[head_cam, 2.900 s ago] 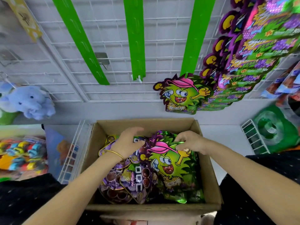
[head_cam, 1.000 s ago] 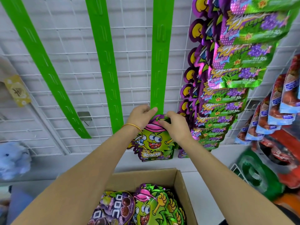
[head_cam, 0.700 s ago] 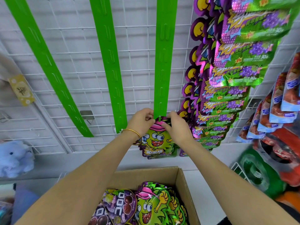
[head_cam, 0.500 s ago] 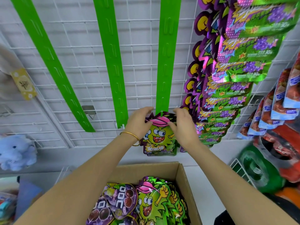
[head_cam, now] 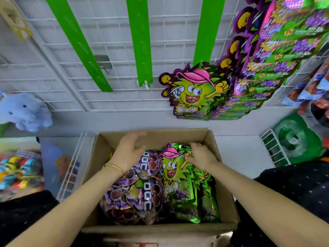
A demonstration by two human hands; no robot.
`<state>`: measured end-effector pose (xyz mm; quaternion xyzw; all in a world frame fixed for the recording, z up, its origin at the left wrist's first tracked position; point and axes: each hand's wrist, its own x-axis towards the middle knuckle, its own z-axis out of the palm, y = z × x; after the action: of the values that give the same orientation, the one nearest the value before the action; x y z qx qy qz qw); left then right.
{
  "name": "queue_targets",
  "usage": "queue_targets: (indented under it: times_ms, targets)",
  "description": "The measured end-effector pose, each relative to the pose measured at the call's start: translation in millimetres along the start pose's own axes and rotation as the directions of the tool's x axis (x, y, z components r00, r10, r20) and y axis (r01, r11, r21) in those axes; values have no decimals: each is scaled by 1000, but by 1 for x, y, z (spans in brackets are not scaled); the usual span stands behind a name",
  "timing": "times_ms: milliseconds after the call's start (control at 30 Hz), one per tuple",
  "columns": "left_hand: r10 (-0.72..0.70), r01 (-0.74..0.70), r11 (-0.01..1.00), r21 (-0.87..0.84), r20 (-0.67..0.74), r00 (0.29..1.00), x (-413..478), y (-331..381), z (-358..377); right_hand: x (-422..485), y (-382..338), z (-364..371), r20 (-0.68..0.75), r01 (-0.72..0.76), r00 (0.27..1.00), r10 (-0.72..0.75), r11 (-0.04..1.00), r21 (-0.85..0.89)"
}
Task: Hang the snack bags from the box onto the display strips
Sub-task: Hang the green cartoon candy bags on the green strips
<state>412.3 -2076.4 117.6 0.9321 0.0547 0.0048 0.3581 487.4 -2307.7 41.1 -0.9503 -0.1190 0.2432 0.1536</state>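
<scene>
Pinching glossy spiky-edged foil bag (head_cam: 178,177) in cardboard box (head_cam: 170,138): R hand (head_cam: 202,155); L hand (head_cam: 128,152) fingers spread, holding nil.

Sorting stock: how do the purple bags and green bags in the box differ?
The purple bags are rounded, with dark circles and white letters; the green bags are spiky-edged, showing a cartoon face in a pink cap. The purple bags lie left in the box, the green bags right. Both are glossy.

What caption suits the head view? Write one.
Right hand grips a green cartoon snack bag in the brown cardboard box; left hand hovers open; another bag hangs on a green display strip.
</scene>
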Motion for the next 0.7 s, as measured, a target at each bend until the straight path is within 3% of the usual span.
queue_targets:
  times_ms: [100,267,433,567,700]
  targets:
    - [-6,6,1000,-10,41,999,0,-2,3,4,-1,14,-55,-13,998,15,999,36]
    - [-37,38,999,-22,65,997,3,-2,5,5,-6,5,-27,-41,998,53,939,341]
    - [-38,42,999,-26,132,991,4,3,9,-14,-9,-45,40,-12,999,-11,847,532]
    - [-37,47,998,-51,181,983,10,14,12,-33,-12,-85,60,63,988,-142,729,682]
    - [-15,24,981,-191,48,999,29,36,0,-44,-13,-107,42,118,972,-233,632,766]
